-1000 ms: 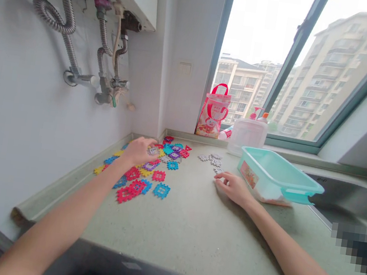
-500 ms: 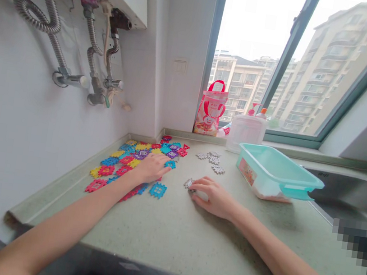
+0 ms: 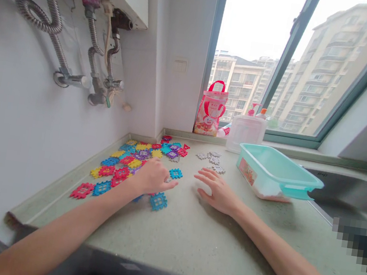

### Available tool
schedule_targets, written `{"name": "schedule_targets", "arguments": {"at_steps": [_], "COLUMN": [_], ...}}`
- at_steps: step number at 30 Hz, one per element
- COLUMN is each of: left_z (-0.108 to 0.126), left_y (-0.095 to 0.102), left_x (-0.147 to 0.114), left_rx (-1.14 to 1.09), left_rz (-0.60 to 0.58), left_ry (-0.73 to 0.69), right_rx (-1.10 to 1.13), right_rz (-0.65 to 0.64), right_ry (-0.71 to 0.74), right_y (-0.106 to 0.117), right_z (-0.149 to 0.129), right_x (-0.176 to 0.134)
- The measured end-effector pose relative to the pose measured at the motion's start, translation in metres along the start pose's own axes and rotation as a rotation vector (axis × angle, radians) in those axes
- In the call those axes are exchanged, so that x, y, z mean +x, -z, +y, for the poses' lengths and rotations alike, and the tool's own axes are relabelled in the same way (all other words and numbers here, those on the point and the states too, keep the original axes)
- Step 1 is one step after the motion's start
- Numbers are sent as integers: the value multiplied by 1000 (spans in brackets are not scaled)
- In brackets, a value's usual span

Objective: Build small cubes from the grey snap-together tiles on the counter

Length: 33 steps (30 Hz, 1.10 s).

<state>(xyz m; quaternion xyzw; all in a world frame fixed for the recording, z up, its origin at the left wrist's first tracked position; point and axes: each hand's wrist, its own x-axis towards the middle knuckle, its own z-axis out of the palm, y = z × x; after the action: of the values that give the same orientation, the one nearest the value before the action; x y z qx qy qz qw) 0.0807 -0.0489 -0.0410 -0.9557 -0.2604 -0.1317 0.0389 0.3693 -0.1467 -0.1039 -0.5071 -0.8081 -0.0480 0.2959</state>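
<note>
My left hand (image 3: 153,177) rests among a spread of flat, notched plastic tiles in red, yellow, blue and purple. Its fingers are curled down and its thumb sticks out to the right; whatever lies beneath the fingers is hidden. One blue tile (image 3: 176,173) lies just beyond the thumb, and another blue tile (image 3: 159,202) is in front of the hand. My right hand (image 3: 218,191) hovers low over or rests on the counter, fingers apart, with nothing visible in it. Beyond its fingertips is a small group of grey tiles (image 3: 214,160).
An aqua plastic basin (image 3: 281,167) stands at the right, beside the steel sink (image 3: 336,188). Behind are a clear plastic container (image 3: 247,135) and a red-handled bag (image 3: 210,114) by the window. Pipes (image 3: 95,47) hang on the left wall above the counter (image 3: 183,233).
My left hand has drawn nearer and curled, and some tiles around it have shifted. My right hand has let go of a grey tile, which no longer shows where it lay.
</note>
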Motion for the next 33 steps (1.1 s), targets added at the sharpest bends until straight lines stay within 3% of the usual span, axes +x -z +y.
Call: {"name": "schedule_targets", "arguments": {"at_steps": [4,8,11,13,18,20,26,29,33], "left_z": [13,10,5,1,-12,-20,-36,-29,-11], "left_y": [-2,-16,-25,-26,-19,-22,-41,-37,-29], "left_x": [-1,5,10,11,10,15,40,40,28], "left_rx": [-293,-303,-238,-175,87,113,-44,-66,-318], "left_rz": [-87,-21,-45,-48,68,97,-161,-95,-74], "left_ry": [-216,-207,-205,-160,137,171,70,15,-177], "right_rx": [75,102,93,61,-88,-113,-108,-102,-13], "right_rz": [-43,-169,-204,-190,-79,-27,-42,-17,-9], "right_ry": [94,186,212,164,-86,-132,-1,20,50], "right_y": [6,13,16,17,11,7,-2,1,5], "right_z": [-21,-39,-36,-24,18,25,18,17,14], "right_x": [4,6,7,6,-2,-3,-3,-4,-3]}}
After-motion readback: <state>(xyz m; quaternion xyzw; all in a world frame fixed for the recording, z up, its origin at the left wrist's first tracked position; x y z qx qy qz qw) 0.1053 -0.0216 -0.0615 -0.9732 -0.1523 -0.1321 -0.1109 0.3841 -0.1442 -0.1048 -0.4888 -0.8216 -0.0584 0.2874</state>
